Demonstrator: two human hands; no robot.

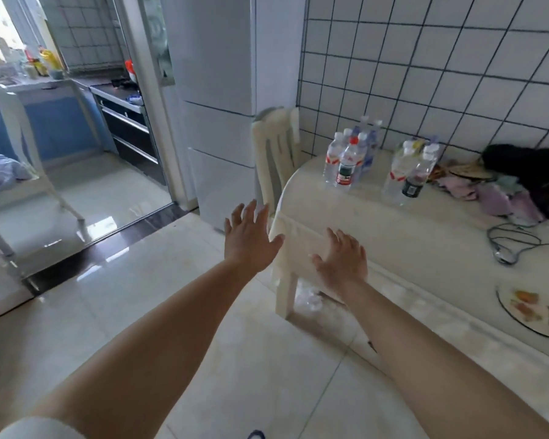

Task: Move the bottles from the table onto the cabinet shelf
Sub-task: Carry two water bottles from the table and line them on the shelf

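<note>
Both hands were empty. The left hand (249, 234), in the middle of the frame, had its fingers spread wide and held nothing; the right hand (343, 259), just right of it, was likewise flat and relaxed, hovering in front of the table (393, 229) edge and the chair (278, 160) tucked against it.

The bottles (349, 158) stood on the table at the upper right of centre, close to the tiled wall, in two clusters: a larger group further left and a smaller group (411, 174) just right of it, near a heap of cloth (501, 194). A plate (533, 312) lay on the table at the right edge.

No cabinet shelf could be picked out in view, and no bottle was in hand, so by the look of it the task was at or near its start, with all visible bottles left to move.
</note>
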